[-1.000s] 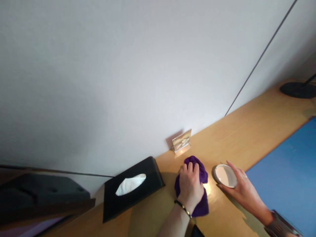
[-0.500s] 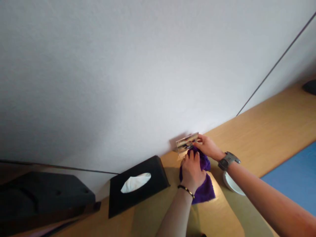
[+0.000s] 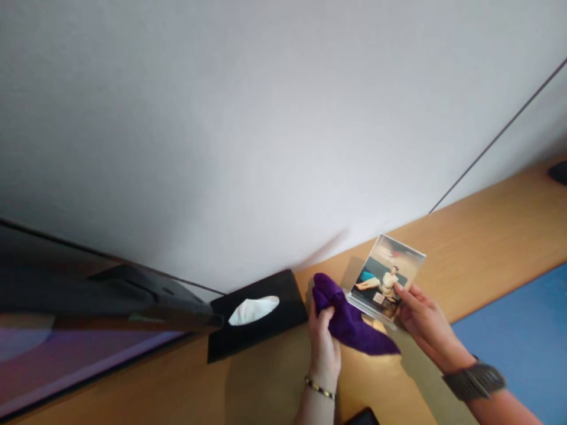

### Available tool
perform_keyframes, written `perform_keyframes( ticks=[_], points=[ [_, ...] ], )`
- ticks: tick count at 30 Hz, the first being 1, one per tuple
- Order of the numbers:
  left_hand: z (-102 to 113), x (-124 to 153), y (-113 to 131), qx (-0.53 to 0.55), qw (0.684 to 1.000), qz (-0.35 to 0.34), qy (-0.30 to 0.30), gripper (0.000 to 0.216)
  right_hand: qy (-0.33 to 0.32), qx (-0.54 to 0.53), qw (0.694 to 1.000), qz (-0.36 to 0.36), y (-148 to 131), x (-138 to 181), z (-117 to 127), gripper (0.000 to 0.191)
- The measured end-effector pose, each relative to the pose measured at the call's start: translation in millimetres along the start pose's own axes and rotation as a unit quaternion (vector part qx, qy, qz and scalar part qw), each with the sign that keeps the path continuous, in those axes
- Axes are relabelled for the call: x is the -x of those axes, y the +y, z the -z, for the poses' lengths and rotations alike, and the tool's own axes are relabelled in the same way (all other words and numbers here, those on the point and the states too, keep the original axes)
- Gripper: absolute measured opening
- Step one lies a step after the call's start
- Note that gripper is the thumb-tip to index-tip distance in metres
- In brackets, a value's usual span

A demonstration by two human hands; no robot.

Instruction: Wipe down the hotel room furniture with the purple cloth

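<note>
"What had just changed?"

"The picture stand [image 3: 386,277]. Half a second earlier it stood near the wall [image 3: 266,130], by the desk's [image 3: 496,236] back edge. Now the right hand [image 3: 423,319] held it by its right side, thumb on the front, its face tipped towards the camera. It seemed raised off the wood, judging by the shadow beside it."

"And the left hand [image 3: 324,336]?"

"It had stopped pressing down on the purple cloth [image 3: 358,333] and gripped it between thumb and fingers, one loose end pointing right, under the stand's lower edge. I couldn't tell whether cloth and stand touched."

"What did that mean for the work?"

"Both hands were taken up, I'd judge, with cloth and stand right beside each other, and no fingers to spare for a third thing."

"How did the edges lie?"

"The black tissue box [image 3: 266,327] sat along the back edge, just left of the cloth, so leftward room looked tight; a screen [image 3: 88,360] came in past the box's left end. A small black object [image 3: 364,417] showed below, between the forearms. On the right, wood ran along the back edge towards a dark thing [image 3: 559,172], with a blue surface [image 3: 518,348] bordering the opposite edge. That side looked roomier."
</note>
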State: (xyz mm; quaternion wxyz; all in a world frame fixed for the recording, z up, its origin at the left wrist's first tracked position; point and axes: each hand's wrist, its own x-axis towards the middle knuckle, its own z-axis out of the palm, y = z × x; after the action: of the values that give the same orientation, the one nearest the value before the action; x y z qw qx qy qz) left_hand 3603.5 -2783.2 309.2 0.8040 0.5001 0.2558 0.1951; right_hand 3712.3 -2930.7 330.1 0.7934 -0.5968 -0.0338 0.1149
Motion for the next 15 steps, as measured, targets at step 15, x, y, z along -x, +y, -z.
perform_keyframes(
  ticks=[15],
  points=[
    [-40,8,13,-0.116,0.987,-0.023,-0.106,0.052,0.16,-0.195,0.967,-0.045,-33,25,6,0.048]
  ],
)
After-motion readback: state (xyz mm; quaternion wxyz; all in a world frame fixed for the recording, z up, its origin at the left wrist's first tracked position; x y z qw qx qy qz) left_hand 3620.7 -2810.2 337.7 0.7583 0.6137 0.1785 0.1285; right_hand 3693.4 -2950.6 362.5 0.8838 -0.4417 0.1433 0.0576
